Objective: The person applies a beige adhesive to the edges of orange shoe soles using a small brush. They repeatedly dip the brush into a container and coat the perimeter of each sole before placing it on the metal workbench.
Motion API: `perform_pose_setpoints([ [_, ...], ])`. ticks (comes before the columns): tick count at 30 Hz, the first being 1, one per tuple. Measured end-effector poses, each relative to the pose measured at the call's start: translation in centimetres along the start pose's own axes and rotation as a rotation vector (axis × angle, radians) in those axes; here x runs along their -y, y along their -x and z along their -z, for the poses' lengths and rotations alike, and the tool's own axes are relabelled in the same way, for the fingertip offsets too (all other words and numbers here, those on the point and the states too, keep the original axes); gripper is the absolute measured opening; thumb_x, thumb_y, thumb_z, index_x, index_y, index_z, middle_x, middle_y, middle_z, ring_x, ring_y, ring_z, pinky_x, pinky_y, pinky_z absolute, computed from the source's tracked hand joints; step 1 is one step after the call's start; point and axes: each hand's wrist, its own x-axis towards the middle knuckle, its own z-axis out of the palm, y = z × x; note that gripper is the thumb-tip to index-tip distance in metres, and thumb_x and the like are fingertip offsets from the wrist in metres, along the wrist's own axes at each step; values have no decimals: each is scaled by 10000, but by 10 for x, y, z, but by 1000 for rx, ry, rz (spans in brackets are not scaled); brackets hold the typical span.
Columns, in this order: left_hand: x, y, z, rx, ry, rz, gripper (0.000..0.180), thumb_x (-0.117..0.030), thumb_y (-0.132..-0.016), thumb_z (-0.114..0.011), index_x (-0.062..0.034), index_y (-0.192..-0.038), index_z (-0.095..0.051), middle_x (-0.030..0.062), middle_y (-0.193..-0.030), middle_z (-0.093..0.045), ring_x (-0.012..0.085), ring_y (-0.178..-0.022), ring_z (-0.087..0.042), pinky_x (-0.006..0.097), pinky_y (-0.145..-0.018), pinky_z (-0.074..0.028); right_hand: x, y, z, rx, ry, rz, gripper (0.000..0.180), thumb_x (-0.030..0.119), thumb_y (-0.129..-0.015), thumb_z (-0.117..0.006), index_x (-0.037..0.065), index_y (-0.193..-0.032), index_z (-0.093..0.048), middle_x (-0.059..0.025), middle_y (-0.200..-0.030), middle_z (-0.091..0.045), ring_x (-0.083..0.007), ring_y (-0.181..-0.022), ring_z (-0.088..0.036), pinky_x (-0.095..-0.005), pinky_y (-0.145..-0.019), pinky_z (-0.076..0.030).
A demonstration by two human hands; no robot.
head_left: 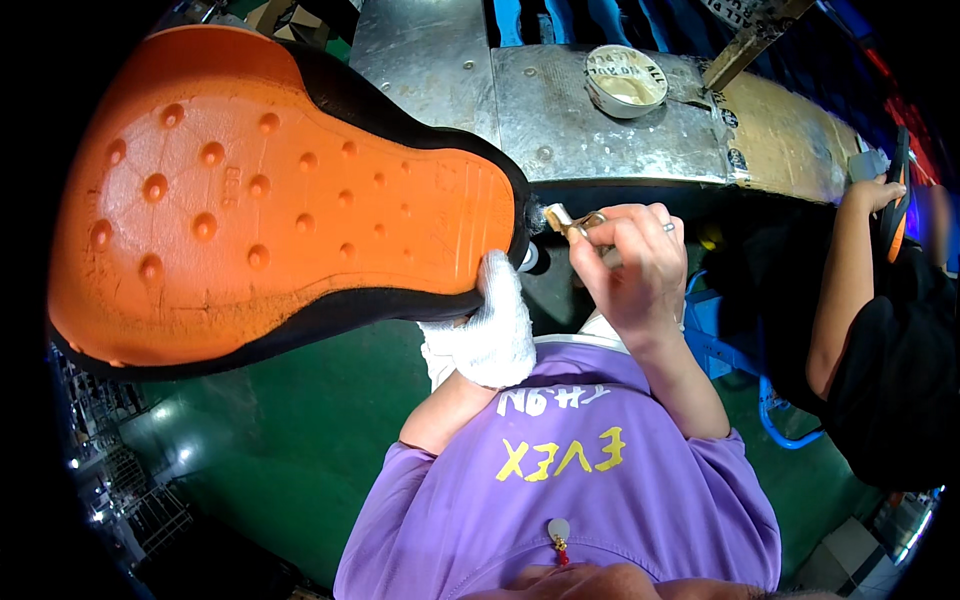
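Observation:
My left hand [490, 325], in a white knit glove, holds up a shoe [270, 200] by its heel end, sole toward me. The sole is orange with round dimples and a black rim, and it fills the upper left of the view. My right hand [632, 265], bare with a ring, pinches a small brush [560, 218] with a metal ferrule. The brush tip touches the shoe's black heel edge. My purple shirt shows below both arms.
A metal-topped workbench [570, 130] runs across the top, with a round tin of pale paste [626, 80] on it. At the right another person's arm [845, 280] in dark clothes holds a dark shoe part. Green floor [290, 440] lies below; blue frames stand at right.

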Motion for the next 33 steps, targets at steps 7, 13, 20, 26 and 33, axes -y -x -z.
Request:
perform_pose_setpoints([
  [7,3,0,0,-27,41,30,282,22,-857,-760,33,-1111,-639,92,-1089,-714,154,-936,-688,300,-820,-548,0,2,1,48,31,13,207,205,-699,-834,174,-745,-635,15,-885,-657,-204,-795,-593,-374,-746,-385],
  [13,-8,0,-4,-15,101,27,230,-5,-871,-749,47,-1080,-670,98,-1085,-723,181,-956,-697,333,-833,-551,7,2,4,93,28,54,217,200,-686,-838,161,-761,-638,8,-900,-652,-215,-799,-593,-367,-744,-393],
  [20,5,2,5,59,-40,-67,302,-50,-871,-733,76,-1140,-676,173,-1119,-719,263,-1009,-708,407,-905,-544,10,-6,4,66,16,11,187,204,-689,-834,150,-719,-657,15,-848,-643,-207,-787,-588,-378,-738,-397],
  [26,1,4,-1,40,76,50,303,-26,-876,-733,51,-1155,-643,135,-1110,-706,225,-973,-694,370,-849,-549,5,-10,-8,0,29,19,192,168,-682,-836,138,-700,-647,2,-805,-622,-213,-758,-581,-373,-721,-393],
  [33,-1,5,-4,4,136,120,319,3,-882,-733,23,-1173,-604,91,-1099,-691,180,-931,-677,327,-784,-556,-3,-11,-8,-59,106,-34,197,144,-675,-832,138,-691,-636,5,-772,-611,-210,-741,-578,-372,-710,-390],
])
